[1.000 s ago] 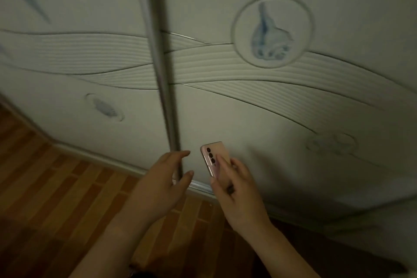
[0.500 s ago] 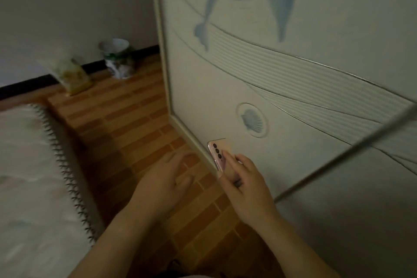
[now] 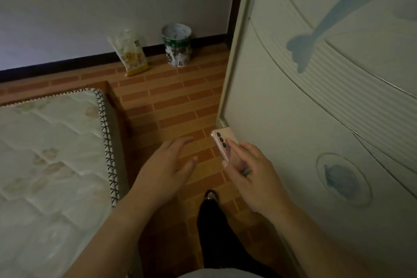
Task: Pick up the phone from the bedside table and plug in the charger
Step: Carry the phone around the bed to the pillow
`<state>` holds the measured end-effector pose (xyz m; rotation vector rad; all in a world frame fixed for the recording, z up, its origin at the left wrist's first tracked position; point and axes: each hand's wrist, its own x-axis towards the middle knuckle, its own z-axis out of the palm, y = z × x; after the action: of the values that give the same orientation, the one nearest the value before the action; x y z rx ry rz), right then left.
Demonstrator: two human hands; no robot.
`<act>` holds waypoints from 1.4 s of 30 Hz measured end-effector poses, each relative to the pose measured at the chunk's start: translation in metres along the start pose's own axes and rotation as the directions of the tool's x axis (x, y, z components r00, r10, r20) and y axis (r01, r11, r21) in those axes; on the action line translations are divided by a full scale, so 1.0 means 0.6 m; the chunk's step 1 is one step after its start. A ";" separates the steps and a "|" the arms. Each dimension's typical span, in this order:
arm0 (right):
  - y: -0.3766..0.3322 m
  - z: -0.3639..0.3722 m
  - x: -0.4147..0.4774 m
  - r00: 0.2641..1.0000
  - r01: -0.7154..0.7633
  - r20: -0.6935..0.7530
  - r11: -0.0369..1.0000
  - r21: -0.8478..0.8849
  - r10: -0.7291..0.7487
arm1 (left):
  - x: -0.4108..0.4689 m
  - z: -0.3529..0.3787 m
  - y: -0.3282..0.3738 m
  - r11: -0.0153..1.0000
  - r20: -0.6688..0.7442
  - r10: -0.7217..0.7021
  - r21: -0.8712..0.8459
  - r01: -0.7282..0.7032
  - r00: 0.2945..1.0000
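A pink phone (image 3: 223, 140) with three rear camera lenses is held upright in my right hand (image 3: 252, 176), back facing me, in front of the wardrobe's lower corner. My fingers cover its lower half. My left hand (image 3: 165, 168) hovers a little to the left of the phone with fingers spread and nothing in it. No charger or bedside table is in view.
A white wardrobe (image 3: 316, 101) with blue dolphin and shell prints fills the right. A mattress (image 3: 52, 153) lies at the left. By the far wall stand a tin can (image 3: 177, 45) and a yellow bag (image 3: 130, 52). Between them runs brick-pattern floor (image 3: 176, 106); my dark-trousered leg (image 3: 216, 232) is below.
The view has swung left from the wardrobe front to the floor strip, mattress and far wall. Both hands keep the same pose, with the phone still in the right one.
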<state>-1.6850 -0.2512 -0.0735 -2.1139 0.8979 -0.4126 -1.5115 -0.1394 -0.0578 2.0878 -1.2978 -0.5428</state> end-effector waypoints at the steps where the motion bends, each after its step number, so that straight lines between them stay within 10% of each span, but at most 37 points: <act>1: 0.004 -0.004 0.042 1.000 0.018 0.000 1.000 -0.013 -0.018 | 0.037 -0.005 -0.003 1.000 0.002 -0.008 0.004 0.008 1.000; 42: -0.353 0.308 1.574 0.857 0.392 0.280 0.900 0.190 -0.433 | 1.148 -0.663 -0.562 0.933 -0.467 -0.315 0.007 0.360 0.826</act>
<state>-0.8277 -0.7355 -0.0356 -2.1687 0.2181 -0.3206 -0.7447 -0.5358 -0.0156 2.3561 -0.6942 -0.1062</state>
